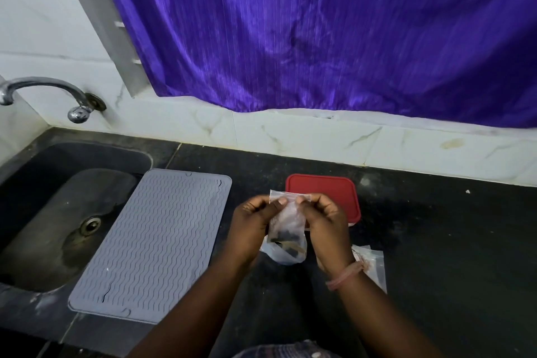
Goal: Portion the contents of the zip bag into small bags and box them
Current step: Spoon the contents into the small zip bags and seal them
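- Small bag (286,229): we hold it upright above the dark counter (436,241), just in front of the red-lidded box (322,192), with dark pieces settled at its bottom.
- Our left hand (252,221) and right hand (322,218) each pinch the top strip, one at either end.
- The bag's mouth runs left to right between our thumbs, so sealing should mean pressing along that line.
- The box lies just beyond, nearer our right hand.

Kitchen counter, sink side
Grey mat (151,244) beside sink (58,212); tap (46,93) on wall; purple curtain (319,32) behind.
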`<state>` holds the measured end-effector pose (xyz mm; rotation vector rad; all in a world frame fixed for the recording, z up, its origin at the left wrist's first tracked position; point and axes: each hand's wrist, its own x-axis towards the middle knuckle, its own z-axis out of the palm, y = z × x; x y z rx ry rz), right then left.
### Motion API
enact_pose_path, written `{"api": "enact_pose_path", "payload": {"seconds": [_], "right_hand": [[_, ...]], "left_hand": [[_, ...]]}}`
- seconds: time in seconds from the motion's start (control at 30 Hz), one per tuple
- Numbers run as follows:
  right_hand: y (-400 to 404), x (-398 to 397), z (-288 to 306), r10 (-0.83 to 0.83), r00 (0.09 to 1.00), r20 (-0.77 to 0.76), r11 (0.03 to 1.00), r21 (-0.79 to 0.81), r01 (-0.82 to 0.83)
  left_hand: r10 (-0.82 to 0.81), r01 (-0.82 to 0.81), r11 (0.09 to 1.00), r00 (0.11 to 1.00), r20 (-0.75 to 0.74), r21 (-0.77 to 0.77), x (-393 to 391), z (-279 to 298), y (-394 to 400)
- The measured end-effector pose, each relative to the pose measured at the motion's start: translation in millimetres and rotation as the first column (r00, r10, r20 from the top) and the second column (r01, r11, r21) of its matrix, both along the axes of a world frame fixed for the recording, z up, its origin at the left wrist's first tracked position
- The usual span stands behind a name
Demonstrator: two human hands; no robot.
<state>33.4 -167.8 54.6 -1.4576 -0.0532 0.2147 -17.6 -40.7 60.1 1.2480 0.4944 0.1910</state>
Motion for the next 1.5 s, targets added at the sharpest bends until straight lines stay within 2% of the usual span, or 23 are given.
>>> {"api": "enact_pose_path", "payload": {"seconds": [0.07, 0.13, 0.3, 0.57, 0.7, 1.03, 1.27, 1.4, 1.5], "right_hand": [[3.4, -1.5, -1.0, -0.038, 0.999, -0.023, 0.999, 0.016, 0.038], [4.3, -2.7, -1.9, -0.018, 1.000, 0.017, 1.000, -0.019, 0.018], [-0.8, -4.5, 2.9, 0.083, 0.993, 0.089, 0.995, -0.060, -0.078], [0.8, -6.2, 3.3, 0.111, 0.991, 0.077, 0.992, -0.070, -0.106], [4.5, -8.5, 1.7, 0.130, 0.989, 0.067, 0.991, -0.040, -0.128], [-2.7, -1.8, -7.6, -0.023, 0.999, -0.036, 1.000, 0.004, 0.023], [-7.2, -1.3, -4.8, -0.056, 0.995, -0.085, 0.993, 0.097, 0.064], [-7.3, -0.7, -1.2, -0.075, 0.993, -0.093, 0.988, 0.131, 0.087], [-7.6, -0.4, -2.3, -0.027, 0.994, -0.105, 0.987, 0.154, 0.044]], "left_hand": [[0.004, -0.004, 1.000, 1.000, 0.002, -0.014, 0.3, -0.7, -2.6], [-0.010, 0.010, 1.000, 1.000, 0.000, -0.012, 0.3, 0.4, -3.5], [-0.037, 0.034, 0.994, 0.999, 0.027, 0.102, -0.9, 5.6, -2.0], [-0.074, 0.061, 0.962, 0.997, 0.037, 0.267, -2.5, 8.9, -4.1], [-0.062, 0.050, 0.952, 0.998, 0.029, 0.301, -3.4, 8.6, -4.8], [0.030, -0.028, 0.971, 1.000, -0.007, 0.237, 0.3, -3.7, 1.9], [0.008, -0.008, 0.998, 1.000, 0.004, 0.055, -2.4, -4.0, -1.9], [0.014, -0.014, 0.998, 1.000, 0.007, 0.064, -2.4, -6.2, -3.4], [0.035, -0.037, 0.996, 0.999, 0.017, 0.087, -3.2, -6.7, -3.9]]}}
